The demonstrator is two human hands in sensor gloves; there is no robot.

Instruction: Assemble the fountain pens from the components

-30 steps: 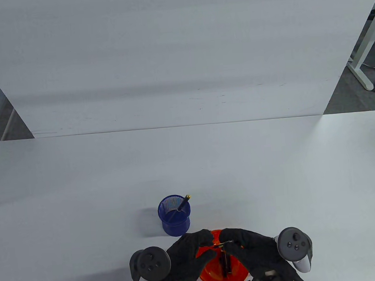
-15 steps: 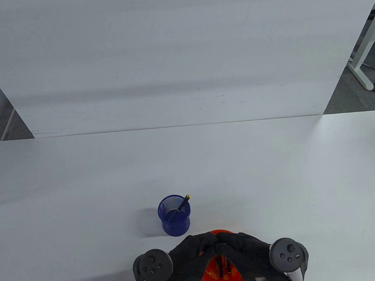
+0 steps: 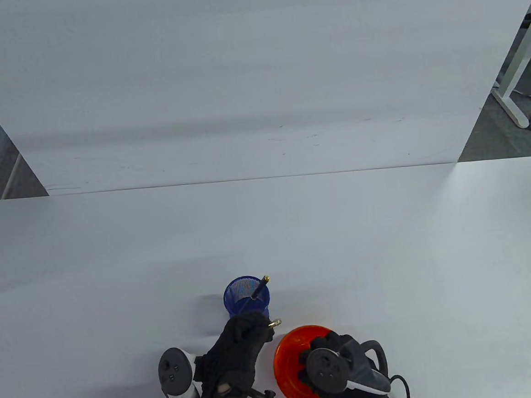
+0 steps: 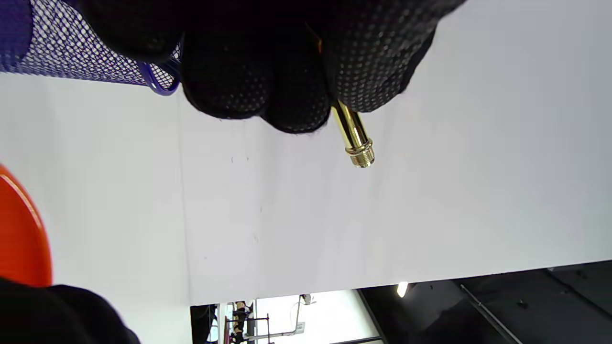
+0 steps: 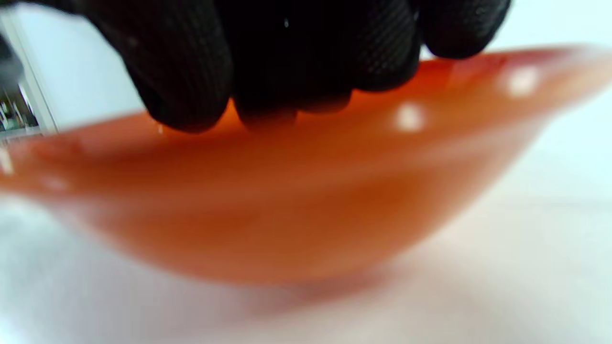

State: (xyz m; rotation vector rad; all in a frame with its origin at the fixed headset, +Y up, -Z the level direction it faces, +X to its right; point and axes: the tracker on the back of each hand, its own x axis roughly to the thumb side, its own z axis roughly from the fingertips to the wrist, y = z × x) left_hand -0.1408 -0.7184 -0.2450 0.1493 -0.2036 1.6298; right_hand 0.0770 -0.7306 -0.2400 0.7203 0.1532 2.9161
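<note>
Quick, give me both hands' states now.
Left hand: grips a gold threaded pen part.
Right hand: fingers in the orange bowl; grasp hidden.

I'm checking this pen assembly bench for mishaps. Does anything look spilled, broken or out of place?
Nothing stands out. The blue mesh cup stands upright with a pen leaning in it, the orange bowl sits level, and the left hand holds a gold pen part.

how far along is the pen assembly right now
Done: one dark pen stands in the blue mesh cup. In hand: the left hand grips a gold threaded pen piece. Left: the right hand reaches into the orange bowl, probably for the mating part.
</note>
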